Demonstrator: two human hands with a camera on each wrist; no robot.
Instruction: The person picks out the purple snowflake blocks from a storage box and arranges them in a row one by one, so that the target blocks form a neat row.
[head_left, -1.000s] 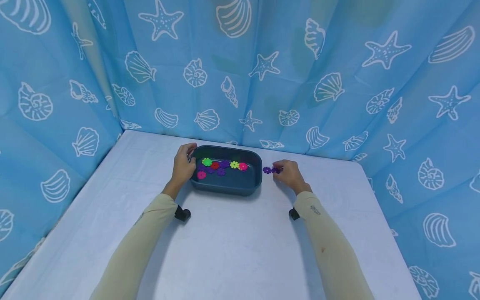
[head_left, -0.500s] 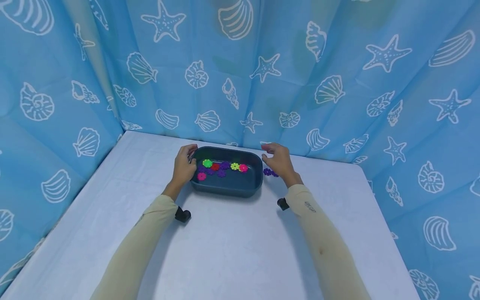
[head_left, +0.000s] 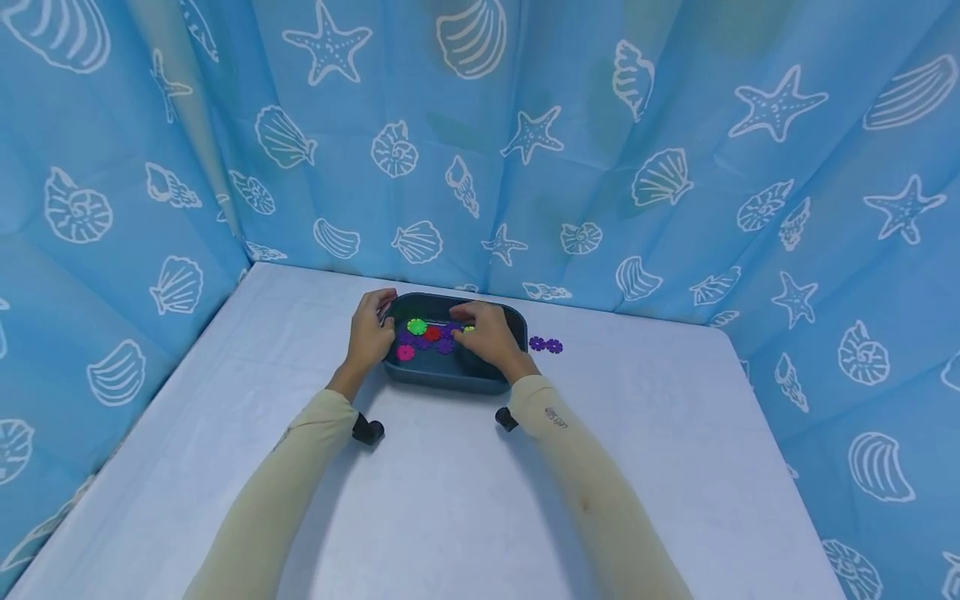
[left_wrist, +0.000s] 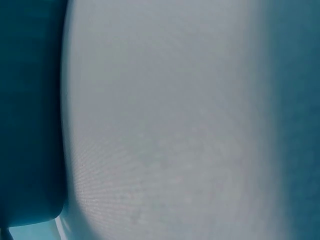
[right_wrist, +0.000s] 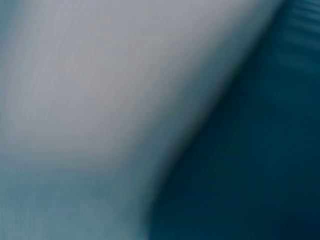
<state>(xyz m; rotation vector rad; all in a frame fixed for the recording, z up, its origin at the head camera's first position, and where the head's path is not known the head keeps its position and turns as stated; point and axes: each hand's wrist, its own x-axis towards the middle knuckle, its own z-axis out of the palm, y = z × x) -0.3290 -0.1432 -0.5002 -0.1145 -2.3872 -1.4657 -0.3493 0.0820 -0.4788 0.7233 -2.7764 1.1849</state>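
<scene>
A dark blue-green plastic tub (head_left: 450, 381) stands toward the back of the table. My left hand (head_left: 366, 335) holds its left end, thumb at the rim. Over the tub's right half reaches my right hand (head_left: 489, 335), thumb and fingers apart, its fingertips above the flower-shaped plastic discs. Inside lie a green disc (head_left: 417, 327), a red disc (head_left: 432, 333), a pink disc (head_left: 405, 352) and several purple discs (head_left: 446, 345). A yellow disc (head_left: 469, 330) shows partly beside the right fingers. Two purple discs (head_left: 546, 345), end to end, lie on the table right of the tub.
A white cloth (head_left: 442, 500) covers the table. Blue curtains (head_left: 465, 125) with white shell prints hang close behind it and along both sides. Both wrist views show mainly blurred cloth beside the tub's dark wall (left_wrist: 30, 110).
My right hand has let go of the purple discs on the table and moved left, over the tub. My left hand has stayed at the tub's left end.
</scene>
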